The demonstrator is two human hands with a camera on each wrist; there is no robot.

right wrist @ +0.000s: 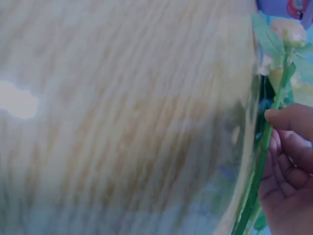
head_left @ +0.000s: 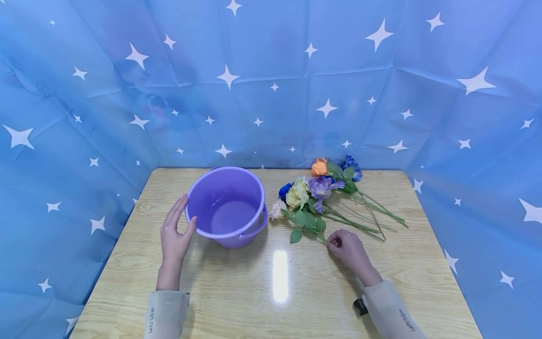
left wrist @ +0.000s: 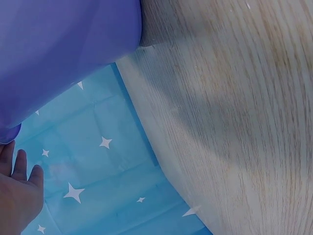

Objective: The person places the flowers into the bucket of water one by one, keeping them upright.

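Our left hand (head_left: 173,235) reaches forward beside the round purple plastic bucket (head_left: 228,207), its long fingers laid nearly straight along the outside of the left rim and the thumb spread well apart from them, its tip touching the near rim. We have that hand open, steadying rather than gripping. Our right hand (head_left: 349,249) comes in from the near right, wrist low over the pale wood-grain surface (head_left: 237,292); we pinch the slim green stem of the pale pinkish-white artificial flower (head_left: 277,208) between thumb and curled fingers. That flower lies on the surface, its head near the bucket's right side and its leafy stem running toward us.

The bucket stands upright, its bare purple floor and inner wall showing, with the purple handle (head_left: 265,219) hanging at the right. Beyond the flower we hold lie others in a loose cluster: the creamy yellow blossom (head_left: 298,193), the light purple ruffled one (head_left: 322,188) and the orange rose (head_left: 319,167), stems pointing right.
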